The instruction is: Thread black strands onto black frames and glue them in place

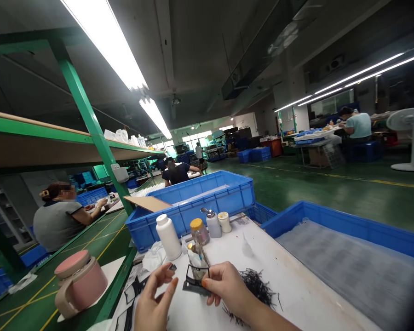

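My right hand [227, 285] pinches a black plastic frame [195, 286] with an open window above a flat base. My left hand [157, 296] is just left of it, its fingers curled and the thumb apart. A small dark piece [173, 267] shows at its fingertips; the grip on it is partly hidden. A pile of thin black strips [257, 289] lies beyond my right wrist. More black frames [133, 290] lie left of my left hand. Behind the held frame stands a container [198, 259] with tools in it.
A white bottle [168, 236], a yellow-lidded jar [199, 231] and a pump bottle [213, 224] line the white tabletop's back. Blue bins [193, 209] stand behind and at right. On the green bench is a pink mug [81, 280]. A co-worker [60, 216] sits left.
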A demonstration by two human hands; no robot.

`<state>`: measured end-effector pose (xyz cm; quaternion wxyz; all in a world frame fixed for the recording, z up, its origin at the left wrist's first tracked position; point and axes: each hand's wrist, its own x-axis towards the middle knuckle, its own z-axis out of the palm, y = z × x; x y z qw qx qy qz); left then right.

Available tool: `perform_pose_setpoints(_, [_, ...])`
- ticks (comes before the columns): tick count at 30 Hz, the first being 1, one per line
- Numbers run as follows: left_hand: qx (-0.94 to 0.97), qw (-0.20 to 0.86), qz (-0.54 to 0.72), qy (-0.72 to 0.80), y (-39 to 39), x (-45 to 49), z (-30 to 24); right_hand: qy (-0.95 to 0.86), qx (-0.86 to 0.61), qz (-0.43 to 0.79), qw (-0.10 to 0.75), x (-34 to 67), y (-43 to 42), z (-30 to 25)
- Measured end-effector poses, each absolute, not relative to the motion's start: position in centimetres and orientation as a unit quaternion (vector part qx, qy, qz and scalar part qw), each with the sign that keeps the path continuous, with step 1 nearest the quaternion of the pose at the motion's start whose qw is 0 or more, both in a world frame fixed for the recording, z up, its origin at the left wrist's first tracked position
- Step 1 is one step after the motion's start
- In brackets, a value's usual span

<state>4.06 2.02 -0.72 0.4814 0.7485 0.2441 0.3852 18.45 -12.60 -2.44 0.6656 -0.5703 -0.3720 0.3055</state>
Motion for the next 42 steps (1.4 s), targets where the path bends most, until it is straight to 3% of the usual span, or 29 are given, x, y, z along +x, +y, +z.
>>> perform_pose_setpoints(7, [0.775, 0.398, 0.42, 0.254, 1.8, -0.4, 3.3, -0.384, -0.592, 0.312, 0.636, 19.0, -13.6, -2.8])
perform_pose_setpoints(16, [0.955, 0.148, 0.069, 0.247, 2.4, -1.7, 2.0, -0.416, -0.627, 0.301, 0.586, 19.0, -13.5, -2.5])
perform_pose_setpoints(21, [0.966, 0.167, 0.034, 0.194, 2.3, -0.2, -0.4, -0.405, -0.627, 0.301, 0.594, 19.2, -13.3, -2.9])
perform_pose_setpoints(31, [0.968, 0.153, 0.072, 0.188, 1.7, -0.2, -1.1, -0.415, -0.674, 0.307, 0.529, 19.3, -13.4, -2.4])
perform_pose_setpoints(42, [0.88, 0.314, 0.228, 0.272, 2.4, -1.0, -1.0, -0.411, -0.661, 0.333, 0.532, 20.0, -12.5, -3.8])
